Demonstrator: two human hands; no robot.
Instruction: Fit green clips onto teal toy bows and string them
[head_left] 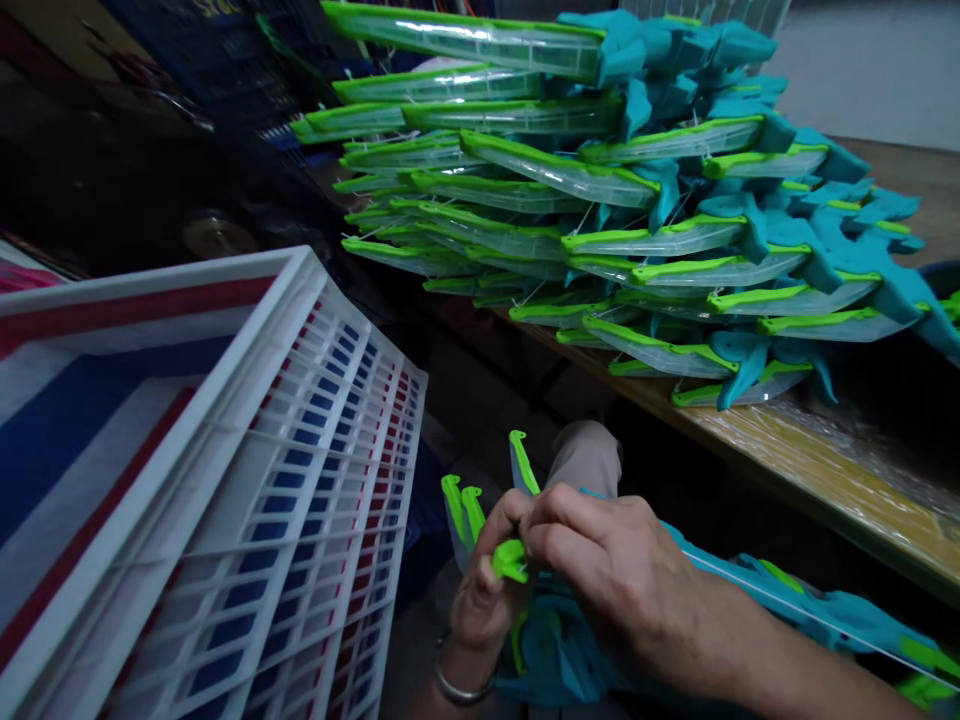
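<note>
In the lower middle, my left hand [484,600], with a metal bangle at the wrist, closes around the bright green limb tip [510,562] of what looks like a toy bow. My right hand [611,560] reaches across from the right, its fingers pinched together against the left fingertips at that tip. What the right fingers pinch is hidden. Teal bow bodies [840,610] with a taut white string lie under my right forearm. More green-edged clear limbs [459,510] stick up just beyond my left hand.
A tall pile of green, clear and teal bows [525,180] covers the bench [810,450], whose edge carries clear plastic wrap. At left stands a white slatted crate [300,480] lined with striped red, white and blue cloth [90,420]. Dark blue crates [217,80] are behind.
</note>
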